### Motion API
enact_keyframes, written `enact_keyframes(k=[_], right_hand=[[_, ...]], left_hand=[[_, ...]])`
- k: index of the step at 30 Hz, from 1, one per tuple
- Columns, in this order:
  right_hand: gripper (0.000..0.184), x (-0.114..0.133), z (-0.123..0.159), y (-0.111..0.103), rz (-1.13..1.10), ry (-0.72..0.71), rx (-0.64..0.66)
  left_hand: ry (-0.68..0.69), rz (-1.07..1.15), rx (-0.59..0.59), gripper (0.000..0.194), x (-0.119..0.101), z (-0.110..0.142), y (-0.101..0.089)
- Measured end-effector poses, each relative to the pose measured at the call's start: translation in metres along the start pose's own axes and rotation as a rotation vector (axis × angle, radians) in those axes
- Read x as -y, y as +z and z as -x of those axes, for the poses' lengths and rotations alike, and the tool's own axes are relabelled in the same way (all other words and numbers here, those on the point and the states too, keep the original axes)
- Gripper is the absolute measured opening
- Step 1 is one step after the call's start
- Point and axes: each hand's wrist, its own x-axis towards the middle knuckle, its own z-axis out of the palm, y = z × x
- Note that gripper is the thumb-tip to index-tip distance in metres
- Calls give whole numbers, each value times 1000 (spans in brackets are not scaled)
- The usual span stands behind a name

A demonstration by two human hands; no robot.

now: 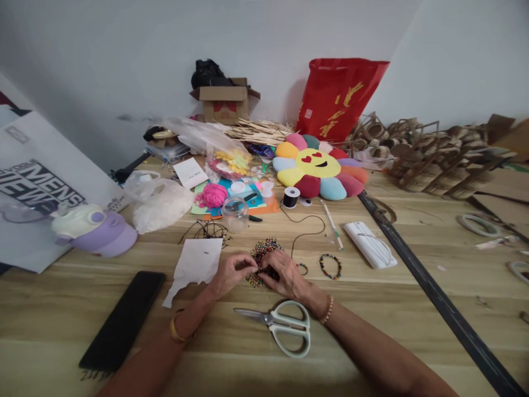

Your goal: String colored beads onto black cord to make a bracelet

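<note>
A heap of small multicoloured beads [268, 246] lies on the wooden table, partly under my hands. At its left side my left hand [233, 273] has thumb and forefinger pinched together; whatever sits between the tips is too small to name. My right hand [285, 275] curls over the heap with its fingertips close to the left ones, and what they grip is hidden. Just beyond the right hand, part of a beaded string [303, 269] shows. A black cord [308, 218] runs from a spool [291, 197] down towards that hand. A finished-looking bead bracelet [330, 267] rests to the right.
Scissors [285, 325] with pale handles lie in front of my hands. At left are torn white paper [198, 264], a black phone [124, 320] and a purple cap [99, 231]. Beyond stand a clear jar [235, 215], a flower cushion [320, 165] and a white power strip [367, 245].
</note>
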Motion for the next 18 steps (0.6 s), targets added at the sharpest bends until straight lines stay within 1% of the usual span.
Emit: enact_keyframes(k=[5, 8, 12, 14, 16, 18], right_hand=[[12, -4, 3, 3, -17, -33, -56], [14, -6, 4, 4, 6, -45, -50], [17, -7, 5, 3, 51, 23, -49], [19, -7, 4, 1, 53, 63, -73], [19, -7, 3, 0, 41, 83, -97], [19, -7, 2, -1, 30, 87, -107]], left_hand=[[-37, 5, 6, 22, -1, 0, 1], [-53, -2, -7, 23, 0, 0, 2], [-70, -17, -69, 24, 2, 1, 3], [-50, -56, -99, 21, 1, 1, 2], [2, -133, -116, 16, -1, 1, 2], [61, -222, -107, 10, -3, 1, 1]])
